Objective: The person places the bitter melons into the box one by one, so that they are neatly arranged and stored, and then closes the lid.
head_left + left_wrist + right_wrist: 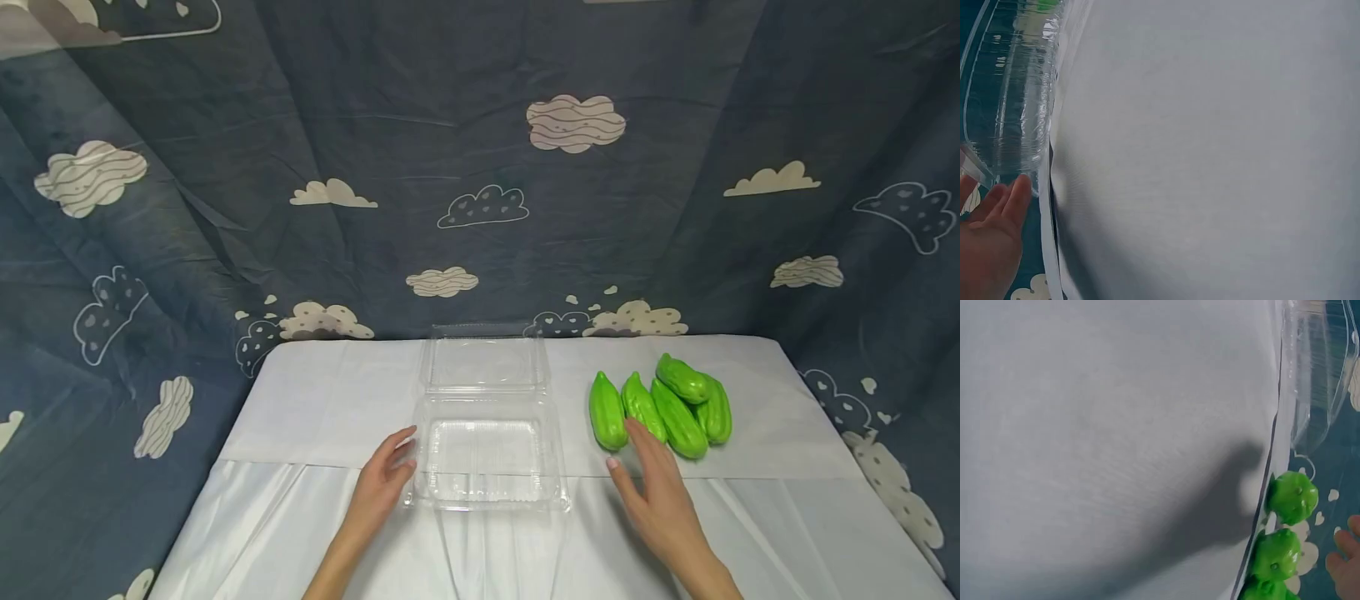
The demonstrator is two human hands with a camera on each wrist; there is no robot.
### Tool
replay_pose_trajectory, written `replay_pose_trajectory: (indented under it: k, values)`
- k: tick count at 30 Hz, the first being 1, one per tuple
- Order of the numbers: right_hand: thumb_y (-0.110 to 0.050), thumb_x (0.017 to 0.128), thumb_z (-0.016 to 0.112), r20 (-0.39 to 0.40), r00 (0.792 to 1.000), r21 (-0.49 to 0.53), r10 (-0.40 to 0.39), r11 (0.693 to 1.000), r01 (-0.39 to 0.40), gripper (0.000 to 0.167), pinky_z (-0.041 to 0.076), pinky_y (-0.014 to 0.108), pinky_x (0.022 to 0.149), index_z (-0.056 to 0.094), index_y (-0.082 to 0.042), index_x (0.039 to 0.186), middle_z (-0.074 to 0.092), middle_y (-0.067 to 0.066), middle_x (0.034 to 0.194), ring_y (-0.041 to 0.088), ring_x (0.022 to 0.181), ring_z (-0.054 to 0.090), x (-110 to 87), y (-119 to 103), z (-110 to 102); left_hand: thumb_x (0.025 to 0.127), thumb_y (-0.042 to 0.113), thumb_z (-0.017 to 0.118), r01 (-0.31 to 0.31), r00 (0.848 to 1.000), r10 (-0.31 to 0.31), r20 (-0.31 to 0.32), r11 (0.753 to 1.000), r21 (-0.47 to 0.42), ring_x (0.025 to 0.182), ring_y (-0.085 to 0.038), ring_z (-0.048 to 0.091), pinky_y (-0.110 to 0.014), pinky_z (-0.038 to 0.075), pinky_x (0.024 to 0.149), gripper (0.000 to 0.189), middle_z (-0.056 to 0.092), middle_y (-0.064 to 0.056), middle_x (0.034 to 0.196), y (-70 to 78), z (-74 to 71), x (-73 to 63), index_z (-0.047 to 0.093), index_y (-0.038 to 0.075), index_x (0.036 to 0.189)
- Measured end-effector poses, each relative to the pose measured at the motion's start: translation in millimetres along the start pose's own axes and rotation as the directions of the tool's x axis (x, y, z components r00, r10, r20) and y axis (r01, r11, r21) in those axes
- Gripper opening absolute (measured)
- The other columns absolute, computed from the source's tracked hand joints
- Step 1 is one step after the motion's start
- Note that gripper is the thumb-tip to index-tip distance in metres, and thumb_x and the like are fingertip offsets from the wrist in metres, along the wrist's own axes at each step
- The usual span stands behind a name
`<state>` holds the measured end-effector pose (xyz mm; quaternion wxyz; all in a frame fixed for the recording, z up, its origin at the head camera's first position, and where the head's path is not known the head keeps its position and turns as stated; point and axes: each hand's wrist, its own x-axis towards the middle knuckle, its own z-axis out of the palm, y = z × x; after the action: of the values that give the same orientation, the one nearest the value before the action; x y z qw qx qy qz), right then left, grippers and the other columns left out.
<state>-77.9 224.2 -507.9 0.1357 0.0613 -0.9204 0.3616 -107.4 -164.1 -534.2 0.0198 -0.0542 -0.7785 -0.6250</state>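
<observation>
A clear plastic clamshell container (487, 492) lies on the white-covered table with its lid (486, 364) folded back. My left hand (381, 483) is at the left side of its base, fingers relaxed. The left wrist view shows those fingers by a corner of the container (1013, 112), and I cannot tell if they touch it. Several glossy green elongated vegetables (607, 412), pepper-like in shape, lie in a group to the right of the container. In front of them hovers my right hand (660, 496), fingers spread and holding nothing, partly covering one vegetable (642, 407).
The white cloth (315, 417) covers the table and has a fold line across it. Behind and at both sides hangs a dark blue curtain (420, 100) with cloud prints. Lid and far table edge lie close to this curtain.
</observation>
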Motion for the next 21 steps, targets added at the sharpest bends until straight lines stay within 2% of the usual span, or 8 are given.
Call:
replay_pose_trajectory:
  k: [5, 14, 21]
  values:
    - [-0.026, 0.099, 0.061, -0.023, 0.999, 0.04, 0.036, 0.999, -0.036, 0.06, 0.029, 0.064, 0.105, 0.036, -0.009, 0.151, 0.037, 0.02, 0.151, 0.043, 0.138, 0.031, -1.3, 6, -2, 0.092, -0.007, 0.055, 0.044, 0.999, -0.042, 0.034, 0.995, -0.084, 0.131, -0.036, 0.047, -0.038, 0.044, 0.104, 0.048, 0.046, -0.016, 0.146, 1.1, 0.6, -1.0, 0.051, 0.003, 0.14]
    - [-0.024, 0.1, 0.059, -0.064, 0.996, 0.054, 0.061, 0.997, -0.058, 0.056, 0.03, 0.068, 0.102, 0.039, -0.003, 0.147, 0.04, 0.025, 0.147, 0.048, 0.134, 0.034, 8.2, 20, -15, 0.091, -0.008, 0.054, 0.054, 0.997, -0.044, 0.069, 0.987, -0.152, 0.132, -0.039, 0.044, -0.028, 0.045, 0.101, 0.05, 0.043, -0.017, 0.148, 1.2, 0.9, -0.7, 0.049, 0.0, 0.141]
    - [-0.023, 0.099, 0.06, -0.106, 0.992, 0.046, 0.076, 0.996, -0.071, 0.054, 0.033, 0.068, 0.099, 0.042, -0.004, 0.146, 0.043, 0.025, 0.144, 0.049, 0.132, 0.037, 18.6, 29, -26, 0.089, -0.009, 0.054, 0.024, 0.998, -0.014, 0.06, 0.987, -0.16, 0.131, -0.041, 0.046, -0.035, 0.046, 0.102, 0.051, 0.044, -0.022, 0.146, 0.0, 1.5, -0.3, 0.049, -0.004, 0.14]
